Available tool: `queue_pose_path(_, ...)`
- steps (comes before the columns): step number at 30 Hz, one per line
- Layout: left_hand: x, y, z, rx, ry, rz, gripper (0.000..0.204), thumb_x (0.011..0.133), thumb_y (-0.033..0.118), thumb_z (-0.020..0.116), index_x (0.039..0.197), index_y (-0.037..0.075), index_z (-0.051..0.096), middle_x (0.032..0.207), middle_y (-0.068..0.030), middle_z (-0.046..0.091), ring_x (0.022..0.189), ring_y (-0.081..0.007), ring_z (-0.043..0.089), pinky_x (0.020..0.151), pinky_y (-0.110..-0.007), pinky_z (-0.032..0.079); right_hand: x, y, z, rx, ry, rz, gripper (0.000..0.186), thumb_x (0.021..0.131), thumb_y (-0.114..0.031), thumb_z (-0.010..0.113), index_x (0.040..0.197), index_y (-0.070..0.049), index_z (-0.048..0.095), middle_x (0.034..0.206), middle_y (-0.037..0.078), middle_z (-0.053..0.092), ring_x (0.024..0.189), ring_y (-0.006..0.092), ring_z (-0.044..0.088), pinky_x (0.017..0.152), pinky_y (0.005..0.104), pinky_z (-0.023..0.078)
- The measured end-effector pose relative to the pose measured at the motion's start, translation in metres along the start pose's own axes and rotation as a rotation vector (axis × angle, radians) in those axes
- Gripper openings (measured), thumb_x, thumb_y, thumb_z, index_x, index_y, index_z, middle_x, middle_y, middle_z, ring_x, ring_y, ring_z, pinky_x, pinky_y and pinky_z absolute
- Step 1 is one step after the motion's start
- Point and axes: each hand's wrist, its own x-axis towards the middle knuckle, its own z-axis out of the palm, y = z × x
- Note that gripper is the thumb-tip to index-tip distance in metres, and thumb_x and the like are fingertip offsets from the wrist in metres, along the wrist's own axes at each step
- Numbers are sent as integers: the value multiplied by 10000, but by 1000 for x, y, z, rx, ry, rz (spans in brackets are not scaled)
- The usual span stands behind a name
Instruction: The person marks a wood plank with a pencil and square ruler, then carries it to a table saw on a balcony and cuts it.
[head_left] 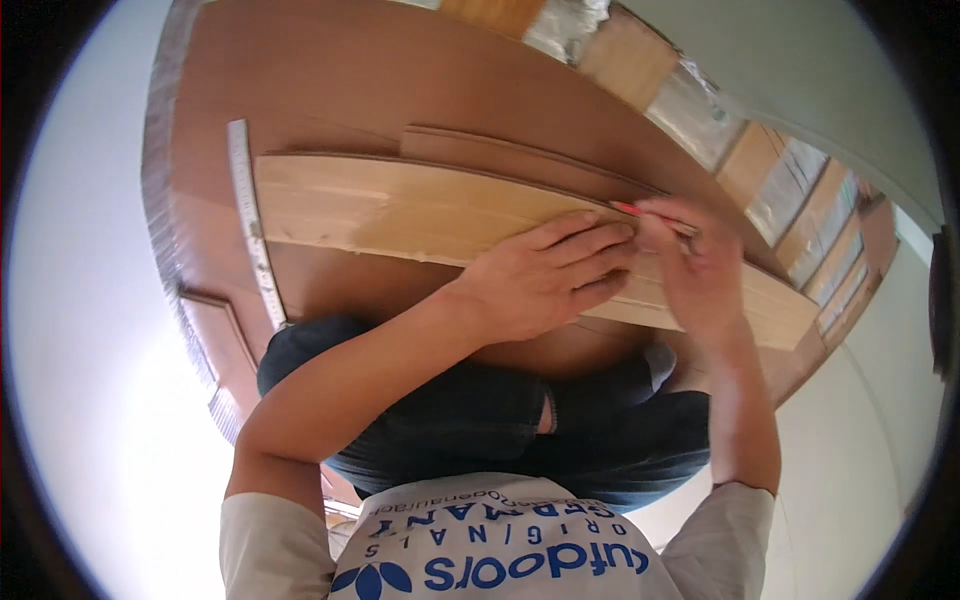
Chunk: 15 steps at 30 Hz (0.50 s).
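Note:
A long tan board [370,195], perhaps cardboard, lies across a brown sheet [420,70], alongside a thin brown strip [480,145] behind it. My left hand [545,270] presses on the tan board with its fingers spread and lying flat, holding nothing. Close by on the right, my right hand [695,255] grips a red pencil [630,208], whose point is at the board's far edge. A long metal ruler [254,225] lies crosswise just past the board's left end.
Wooden slats [625,60] with silvery wrapped material between them run along the back right beside a pale wall [840,80]. A small brown panel [205,330] lies at the left edge of the sheet. My bent legs [440,420] rest close below the board.

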Motion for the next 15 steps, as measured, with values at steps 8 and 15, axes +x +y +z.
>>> queue_pose_path(8,-9,0,14,-299,72,-142,416,978,222,548,1371,110,624,1422,-109,593,1383,-323,500,1198,-483,341,59,-73,111,-83,-162,-298,191,1003,-192,665,1087,-27,712,954,98,776,777,155,706,702,283,539)
queue_pose_path(15,-6,0,2,-145,-110,-133,624,1041,396,512,1588,127,380,1627,-91,396,1477,-279,387,1245,-419,260,59,-77,118,29,-164,-234,198,981,-203,678,1061,-25,707,944,137,758,798,248,694,709,345,546)
